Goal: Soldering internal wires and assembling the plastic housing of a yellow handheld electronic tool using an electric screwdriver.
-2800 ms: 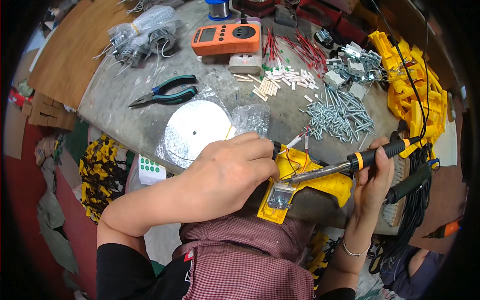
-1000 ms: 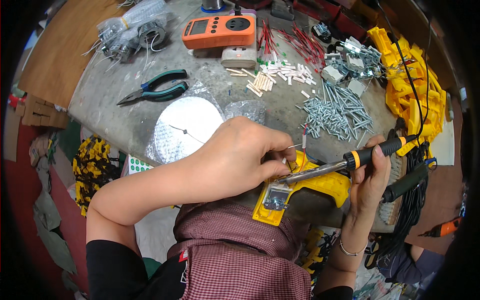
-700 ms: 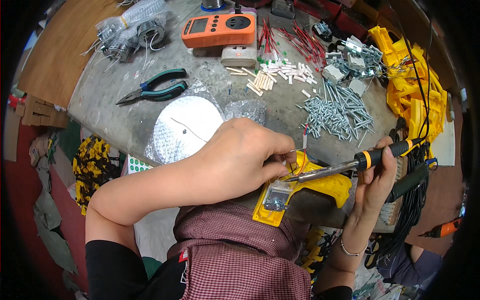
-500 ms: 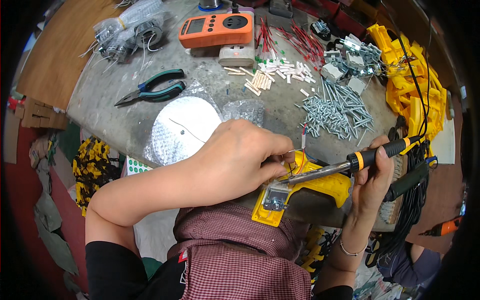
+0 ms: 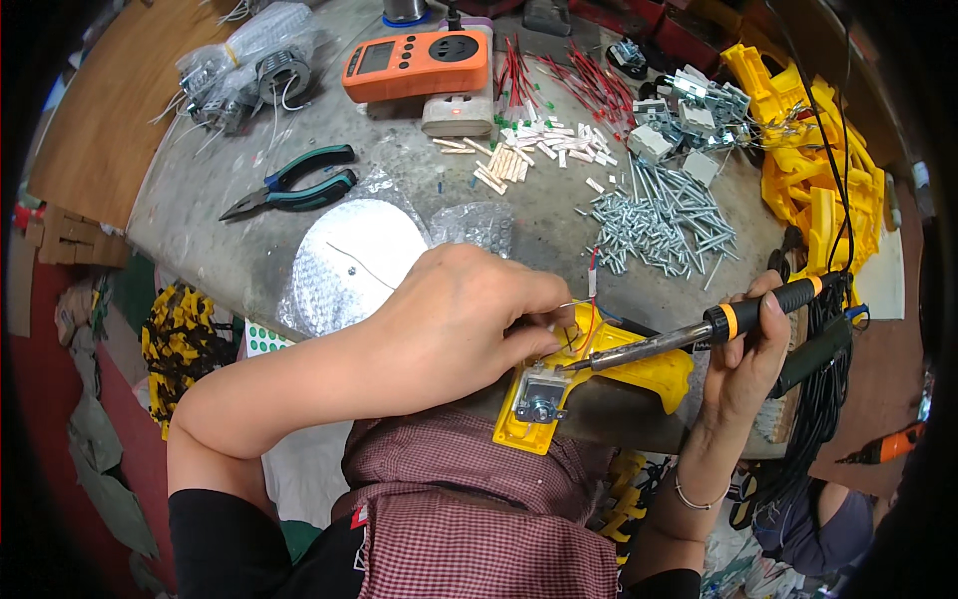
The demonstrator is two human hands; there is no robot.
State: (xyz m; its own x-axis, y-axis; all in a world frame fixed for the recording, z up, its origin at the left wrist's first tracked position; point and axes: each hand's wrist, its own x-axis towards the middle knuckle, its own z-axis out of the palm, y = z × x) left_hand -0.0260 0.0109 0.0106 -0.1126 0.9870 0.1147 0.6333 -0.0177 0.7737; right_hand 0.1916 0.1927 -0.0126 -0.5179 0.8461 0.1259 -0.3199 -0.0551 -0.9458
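My left hand (image 5: 464, 319) reaches across the work with thumb and fingers pinched on a thin wire; their tips are partly hidden. Beneath the fingers lies a yellow plastic handle shell (image 5: 644, 371) at the table's near edge. A metal-framed switch (image 5: 541, 392) sits in its left end. Red wire (image 5: 593, 324) with a white sleeve (image 5: 593, 283) rises from the shell. My right hand (image 5: 748, 349) grips a soldering iron (image 5: 768, 307) by its black and yellow handle. The iron's tip points left, close to the switch's upper edge; whether it touches, I cannot tell.
Beyond my hands lie screws (image 5: 659, 220), white sleeves (image 5: 559, 138), red-wired parts (image 5: 589, 80) and metal switches (image 5: 694, 110). Yellow shells (image 5: 818, 170) are heaped at right. Pliers (image 5: 294, 185), a white disc (image 5: 354, 265) and an orange multimeter (image 5: 414, 65) lie to the left. The iron's cord (image 5: 846, 150) hangs at right.
The iron's tip has shifted slightly right relative to the switch. My left hand keeps its pinch. The whole view has moved a little, so the table things appear farther left.
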